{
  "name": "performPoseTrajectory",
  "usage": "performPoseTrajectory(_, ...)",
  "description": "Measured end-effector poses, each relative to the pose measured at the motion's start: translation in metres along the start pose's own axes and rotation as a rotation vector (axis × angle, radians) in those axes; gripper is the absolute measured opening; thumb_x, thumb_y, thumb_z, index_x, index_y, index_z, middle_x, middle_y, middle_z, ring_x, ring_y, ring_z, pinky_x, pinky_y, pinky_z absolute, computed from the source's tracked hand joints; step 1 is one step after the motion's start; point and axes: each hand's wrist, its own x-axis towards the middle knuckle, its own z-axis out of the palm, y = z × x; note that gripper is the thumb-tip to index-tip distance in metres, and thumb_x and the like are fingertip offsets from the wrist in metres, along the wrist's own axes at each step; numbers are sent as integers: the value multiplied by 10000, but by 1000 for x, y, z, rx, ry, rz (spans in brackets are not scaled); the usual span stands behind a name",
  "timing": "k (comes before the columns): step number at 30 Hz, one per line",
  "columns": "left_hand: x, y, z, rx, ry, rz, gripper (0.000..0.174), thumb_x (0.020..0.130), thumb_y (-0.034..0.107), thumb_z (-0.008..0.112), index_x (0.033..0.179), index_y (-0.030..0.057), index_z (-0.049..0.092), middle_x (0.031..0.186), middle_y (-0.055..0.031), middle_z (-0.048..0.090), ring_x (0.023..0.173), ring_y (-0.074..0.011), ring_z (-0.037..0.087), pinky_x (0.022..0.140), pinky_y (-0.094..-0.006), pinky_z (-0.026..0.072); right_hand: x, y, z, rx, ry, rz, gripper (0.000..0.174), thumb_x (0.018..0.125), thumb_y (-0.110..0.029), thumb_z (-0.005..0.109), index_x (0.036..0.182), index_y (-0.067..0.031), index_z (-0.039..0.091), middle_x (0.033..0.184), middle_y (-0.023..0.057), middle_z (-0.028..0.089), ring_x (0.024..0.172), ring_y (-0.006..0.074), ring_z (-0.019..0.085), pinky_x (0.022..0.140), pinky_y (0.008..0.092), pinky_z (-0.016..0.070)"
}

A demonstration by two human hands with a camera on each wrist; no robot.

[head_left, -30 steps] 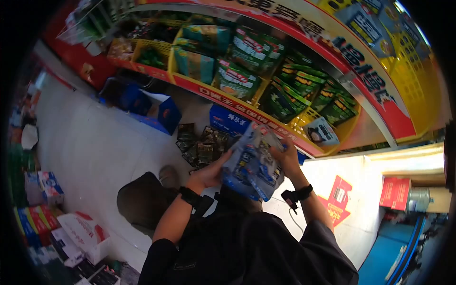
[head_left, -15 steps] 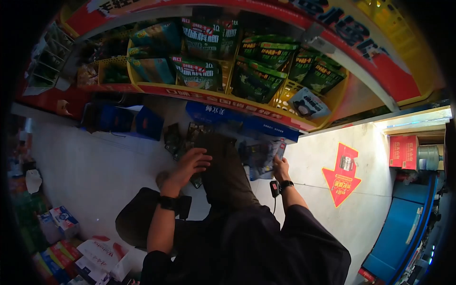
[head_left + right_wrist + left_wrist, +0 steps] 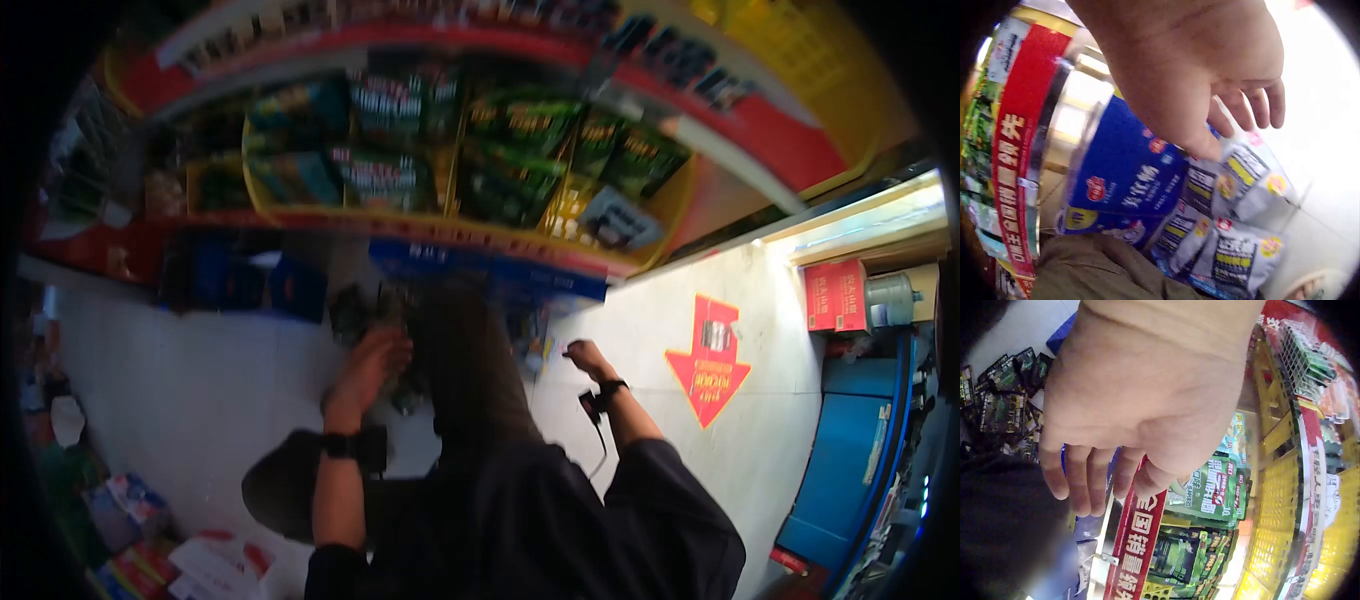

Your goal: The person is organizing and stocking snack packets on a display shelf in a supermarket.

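Note:
In the right wrist view several grey-and-blue packets (image 3: 1232, 256) lie on the floor against a blue box (image 3: 1129, 169). My right hand (image 3: 1191, 69) hangs over them with loosely bent fingers and nothing in its grasp. The head view has that hand (image 3: 590, 360) just right of the packets (image 3: 532, 340), which my knee partly hides. My left hand (image 3: 372, 368) is left of the knee, near dark packets (image 3: 348, 312). In the left wrist view this hand (image 3: 1147, 394) hangs with relaxed fingers, holding nothing; a pile of dark packets (image 3: 1002, 412) lies on the floor beyond it.
A shelf with yellow bins (image 3: 350, 215) of green packets (image 3: 385, 180) runs across the front. Blue boxes (image 3: 295, 285) stand beneath it. A red arrow (image 3: 708, 365) marks the floor at right, near a blue case (image 3: 835, 450). Cartons (image 3: 220, 565) stand at lower left.
The grey-and-blue packets went from both hands to the floor on the right; my right hand let go of them and drew back. My left hand moved left, off the packets. The view shifted.

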Motion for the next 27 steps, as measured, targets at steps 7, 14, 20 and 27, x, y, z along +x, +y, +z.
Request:
performPoseTrajectory(7, 28, 16, 14, 20, 14, 6, 240, 974, 211, 567, 1167, 69, 587, 1051, -114, 679, 917, -197, 662, 797, -336, 530, -263, -312, -193, -137, 10, -919, 358, 940, -170, 666, 1264, -33, 603, 1223, 103, 657, 1123, 213, 631, 966, 366, 496)
performPoseTrajectory(14, 36, 38, 36, 65, -54, 128, 210, 957, 178, 594, 1134, 67, 617, 1019, -110, 683, 890, -212, 666, 770, -343, 533, -362, -532, -303, -729, 1031, -1550, 605, 830, -315, 773, 1311, -22, 551, 1195, 196, 632, 1040, 273, 647, 949, 379, 504)
performPoseTrajectory(20, 20, 41, 24, 25, -1, 116, 237, 958, 236, 604, 1124, 67, 603, 991, -78, 674, 871, -191, 653, 795, -332, 516, -301, -642, -330, -754, 880, -1198, 961, 719, -491, 835, 1433, 1, 421, 1380, 217, 512, 1298, 311, 499, 1081, 416, 402)
performPoseTrajectory(27, 3, 27, -5, -79, 57, 178, 185, 946, 204, 608, 1077, 74, 627, 954, -94, 682, 840, -211, 659, 761, -379, 529, -280, -662, -334, -772, 866, -1008, 1002, 715, -527, 827, 1436, 31, 413, 1380, 241, 525, 1221, 317, 569, 1026, 358, 458)
